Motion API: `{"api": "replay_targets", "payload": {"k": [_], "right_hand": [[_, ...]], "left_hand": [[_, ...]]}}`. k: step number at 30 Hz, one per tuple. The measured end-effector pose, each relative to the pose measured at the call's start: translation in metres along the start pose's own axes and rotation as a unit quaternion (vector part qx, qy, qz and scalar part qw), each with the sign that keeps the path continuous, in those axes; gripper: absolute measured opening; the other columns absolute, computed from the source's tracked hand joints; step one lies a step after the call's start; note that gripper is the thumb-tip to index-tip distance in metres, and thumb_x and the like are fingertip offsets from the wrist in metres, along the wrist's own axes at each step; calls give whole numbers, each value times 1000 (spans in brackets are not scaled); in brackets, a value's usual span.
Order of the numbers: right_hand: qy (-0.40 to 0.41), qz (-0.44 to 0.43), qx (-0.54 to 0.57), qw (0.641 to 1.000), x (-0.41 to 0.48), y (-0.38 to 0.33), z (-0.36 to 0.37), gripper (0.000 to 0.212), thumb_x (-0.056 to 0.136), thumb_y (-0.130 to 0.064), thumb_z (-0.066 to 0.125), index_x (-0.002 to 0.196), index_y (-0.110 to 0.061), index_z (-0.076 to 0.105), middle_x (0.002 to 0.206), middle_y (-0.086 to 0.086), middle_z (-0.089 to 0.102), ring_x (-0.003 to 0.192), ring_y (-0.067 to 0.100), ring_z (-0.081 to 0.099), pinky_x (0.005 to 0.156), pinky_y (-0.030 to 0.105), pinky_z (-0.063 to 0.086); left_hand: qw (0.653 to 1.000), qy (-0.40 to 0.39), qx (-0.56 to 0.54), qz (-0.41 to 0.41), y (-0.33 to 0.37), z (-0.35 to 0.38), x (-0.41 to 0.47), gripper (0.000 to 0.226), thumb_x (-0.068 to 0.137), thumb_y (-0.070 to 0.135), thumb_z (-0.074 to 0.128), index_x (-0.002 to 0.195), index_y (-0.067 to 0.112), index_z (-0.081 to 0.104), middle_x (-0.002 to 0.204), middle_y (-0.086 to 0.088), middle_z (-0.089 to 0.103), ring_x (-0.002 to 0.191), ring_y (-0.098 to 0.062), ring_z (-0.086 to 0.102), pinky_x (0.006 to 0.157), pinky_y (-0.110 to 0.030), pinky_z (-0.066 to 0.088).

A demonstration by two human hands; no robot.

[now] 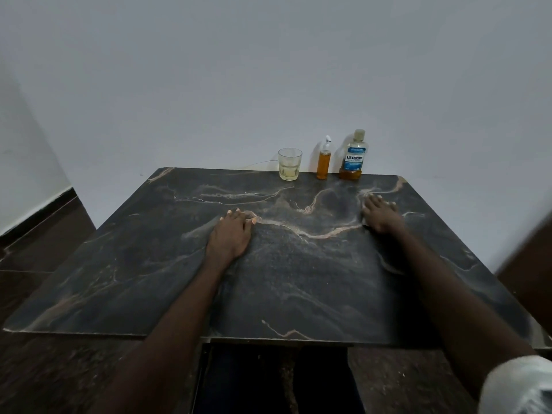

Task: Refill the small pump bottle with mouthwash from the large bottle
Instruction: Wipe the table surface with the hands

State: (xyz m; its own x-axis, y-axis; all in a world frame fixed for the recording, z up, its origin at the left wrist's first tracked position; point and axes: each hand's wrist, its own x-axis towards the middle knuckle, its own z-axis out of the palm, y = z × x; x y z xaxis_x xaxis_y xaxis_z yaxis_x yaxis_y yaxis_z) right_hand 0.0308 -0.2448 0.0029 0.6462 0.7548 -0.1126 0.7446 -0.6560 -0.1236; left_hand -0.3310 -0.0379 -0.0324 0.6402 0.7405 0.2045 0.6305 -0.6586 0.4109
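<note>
Pump bottle (323, 162) stands upright at the far edge of the table (149, 279), toward the far right corner, filled nearly to the neck with amber liquid and topped by a white pump. Just to its right stands the big bottle (352, 155), capped and upright, with only a shallow amber layer at its bottom. To the left of the pump bottle – near but apart – sits a glass (289, 164) holding a little pale liquid. Both hands lie flat on the table, palms down, fingers relaxed and holding nothing: the left hand (231, 234) near the middle, the right hand (379, 215) nearer the right edge, well short of the bottles. A pale sleeve (516, 386) shows at the bottom right
</note>
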Motion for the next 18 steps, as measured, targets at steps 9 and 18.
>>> {"api": "replay_targets", "payload": {"k": [9, 18], "right_hand": [[12, 45, 0, 999, -147, 37, 21, 63, 112, -44, 15, 166, -13, 2, 175, 6, -5, 161, 23, -5, 130, 45, 0], [49, -86, -33, 995, -239, -129, 62, 74, 106, -54, 1, 165, -9, 0, 173, 8, -6, 161, 25, -8, 128, 40, -5]], "left_hand": [[1000, -7, 22, 2, 13, -9, -12, 51, 111, 41, 32, 149, 16, 54, 163, -14, 40, 153, -31, 32, 126, -46, 21], [1000, -18, 17, -11, 14, -13, -16, 57, 111, 45, 28, 151, 12, 51, 163, -16, 39, 154, -32, 31, 126, -45, 21]]}}
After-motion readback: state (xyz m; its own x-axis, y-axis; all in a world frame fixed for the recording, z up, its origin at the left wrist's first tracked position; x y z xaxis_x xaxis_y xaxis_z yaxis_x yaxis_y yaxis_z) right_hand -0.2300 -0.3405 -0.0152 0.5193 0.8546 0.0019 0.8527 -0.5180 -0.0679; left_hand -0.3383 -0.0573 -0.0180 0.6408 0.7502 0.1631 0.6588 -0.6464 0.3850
